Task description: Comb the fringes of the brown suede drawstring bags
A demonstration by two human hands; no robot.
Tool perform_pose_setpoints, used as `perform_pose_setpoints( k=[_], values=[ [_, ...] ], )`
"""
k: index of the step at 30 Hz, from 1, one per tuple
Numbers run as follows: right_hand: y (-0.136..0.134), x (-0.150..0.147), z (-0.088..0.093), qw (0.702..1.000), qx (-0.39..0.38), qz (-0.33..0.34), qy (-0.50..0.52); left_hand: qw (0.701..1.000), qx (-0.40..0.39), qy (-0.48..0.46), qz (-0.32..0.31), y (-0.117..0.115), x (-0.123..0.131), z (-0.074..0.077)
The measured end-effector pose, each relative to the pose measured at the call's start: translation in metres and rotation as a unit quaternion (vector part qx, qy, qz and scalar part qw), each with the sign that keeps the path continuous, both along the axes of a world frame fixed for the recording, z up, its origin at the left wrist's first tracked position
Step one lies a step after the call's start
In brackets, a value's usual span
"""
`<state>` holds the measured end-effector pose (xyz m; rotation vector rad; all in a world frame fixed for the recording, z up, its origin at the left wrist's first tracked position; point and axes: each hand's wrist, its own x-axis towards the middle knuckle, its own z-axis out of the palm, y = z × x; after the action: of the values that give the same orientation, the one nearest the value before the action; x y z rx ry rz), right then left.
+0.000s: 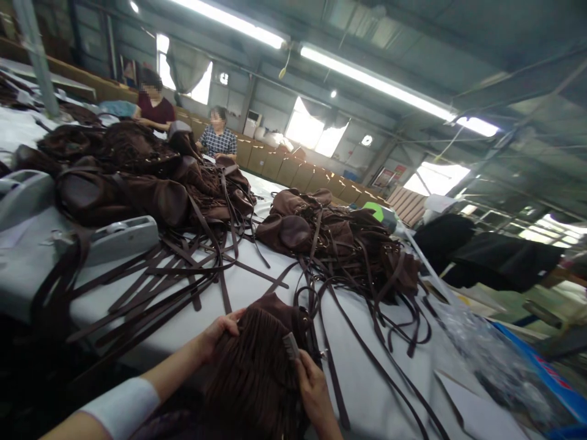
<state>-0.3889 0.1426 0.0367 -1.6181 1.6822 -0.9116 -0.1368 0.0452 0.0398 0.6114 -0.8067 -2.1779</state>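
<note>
A dark brown fringed bag point(257, 354) is right in front of me at the table's near edge, its long thin strands hanging down toward me. My left hand point(222, 333) is closed on the bag's upper left edge, with the fingers partly hidden behind it. In my right hand point(312, 382) is a small grey comb point(290, 346), gripped between thumb and fingers. The comb lies against the right part of the fringe. Metal fittings and a looped strap show at the bag's right side.
Brown bags are heaped on the left point(160, 195) and right point(339, 235) of the white table point(257, 278), their long straps trailing across it. Grey tape dispensers point(121, 238) stand at left. Clear plastic point(490, 360) lies at right. Two people point(219, 139) sit across the table.
</note>
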Motion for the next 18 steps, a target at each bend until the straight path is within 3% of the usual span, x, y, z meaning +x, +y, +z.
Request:
perform_pose_setpoints(
  k=[4, 8, 10, 13, 16, 18],
  values=[
    [-0.006, -0.008, -0.005, 1.0, -0.007, -0.007, -0.017, 1.0, -0.009, -0.009, -0.019, 0.0, -0.009, -0.002],
    [-0.01, -0.007, 0.005, 0.998, -0.016, -0.064, -0.003, 0.99, -0.021, -0.129, -0.048, -0.017, 0.006, 0.008],
    [-0.011, -0.006, 0.007, 0.997, -0.013, -0.072, -0.002, 0.971, -0.039, -0.229, -0.048, -0.025, 0.02, 0.023],
    [-0.011, -0.004, 0.005, 0.997, -0.01, -0.073, 0.004, 0.928, -0.12, -0.352, -0.014, -0.027, 0.028, 0.057],
    [-0.01, 0.001, 0.004, 0.996, -0.013, -0.082, 0.027, 0.875, -0.244, -0.417, 0.037, -0.019, 0.007, 0.092],
    [-0.008, 0.004, 0.004, 0.995, -0.015, -0.085, 0.039, 0.838, -0.295, -0.456, 0.059, -0.015, -0.016, 0.103]
  ],
)
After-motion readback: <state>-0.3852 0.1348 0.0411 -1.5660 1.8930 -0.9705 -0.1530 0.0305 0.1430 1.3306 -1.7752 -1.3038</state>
